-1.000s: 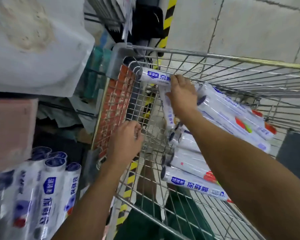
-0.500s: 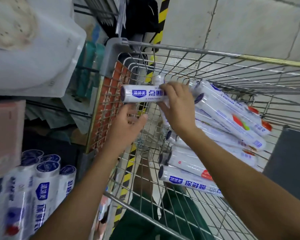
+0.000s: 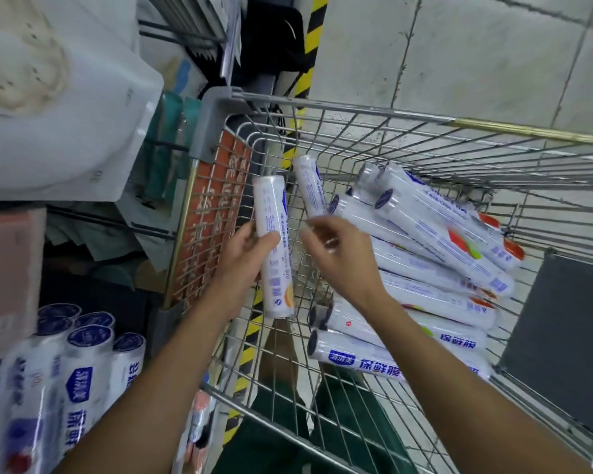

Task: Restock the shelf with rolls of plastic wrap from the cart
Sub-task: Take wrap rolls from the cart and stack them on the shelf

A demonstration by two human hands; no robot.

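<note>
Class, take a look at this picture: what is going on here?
A person is working at a wire cart loaded with rolls of plastic wrap. The left hand grips one roll, held nearly upright by the cart's left wall. The right hand reaches toward a second roll leaning in the cart; blur hides whether it touches. More rolls stand at lower left, outside the cart.

- Left grip (image 3: 250, 258), forearm stretched forward, wraps its fingers round a roll (image 3: 270, 200).
- Right grip (image 3: 336, 256) is blurred, fingers bent; whether it holds anything is unclear.
</note>
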